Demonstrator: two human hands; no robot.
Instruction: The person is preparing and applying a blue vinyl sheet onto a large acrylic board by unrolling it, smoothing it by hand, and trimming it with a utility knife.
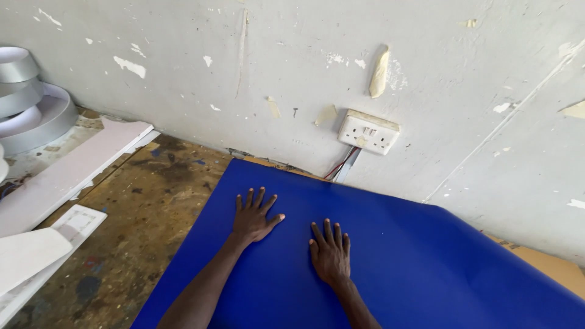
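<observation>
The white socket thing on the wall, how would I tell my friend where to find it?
Start at the big blue sheet lying flat under the left hand and right hand. Follow its far edge up the peeling grey wall to the white rectangular double wall socket, tilted, with red and black wires hanging beneath. It is the only plastic box on the wall; everything else there is flaking paint.
</observation>
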